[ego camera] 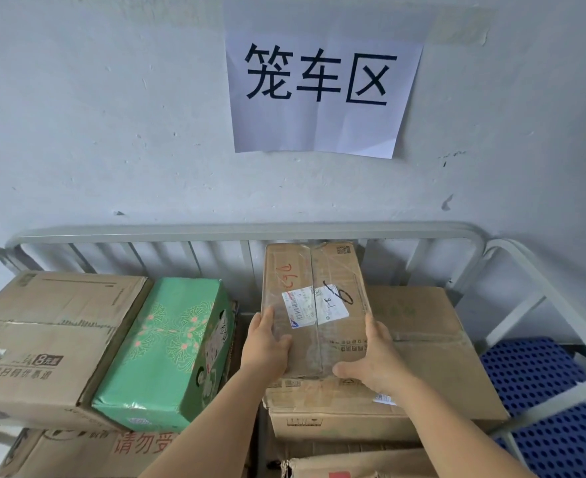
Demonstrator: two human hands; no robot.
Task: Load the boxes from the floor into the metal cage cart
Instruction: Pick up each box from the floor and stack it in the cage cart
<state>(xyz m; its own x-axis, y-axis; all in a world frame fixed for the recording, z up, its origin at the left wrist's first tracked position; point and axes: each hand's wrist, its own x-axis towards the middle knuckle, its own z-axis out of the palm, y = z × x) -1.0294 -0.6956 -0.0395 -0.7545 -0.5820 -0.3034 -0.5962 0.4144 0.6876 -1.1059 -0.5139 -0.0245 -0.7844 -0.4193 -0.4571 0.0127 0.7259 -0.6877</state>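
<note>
— Where was the taped brown box point(314, 305) at that moment?

— Inside the metal cage cart point(246, 232), on top of the stack at the right of middle. It lay lengthwise, its far end close to the cart's back bars, with a white shipping label point(314, 307) on its top face and red scrawl near the far left corner.

— And the hands?

— Both were on it. The left hand point(265, 343) clasped the near left edge, thumb on top and the fingers out of sight down the side. The right hand point(371, 360) gripped the near right corner — thumb lying along the front edge, fingers wrapped over the right side.

— What sat beneath it?

— A wider cardboard box point(433, 339), which stuck out to the right, and more cartons below that.

— The rest of the cart?

— A green patterned box point(167, 350) just left of the held one, tilted, and a large brown carton point(43, 336) touching the green one's left side. A blue perforated panel point(533, 370) showed outside the cart's right rail, and a paper sign point(322, 84) with three black characters hung on the wall above.
</note>
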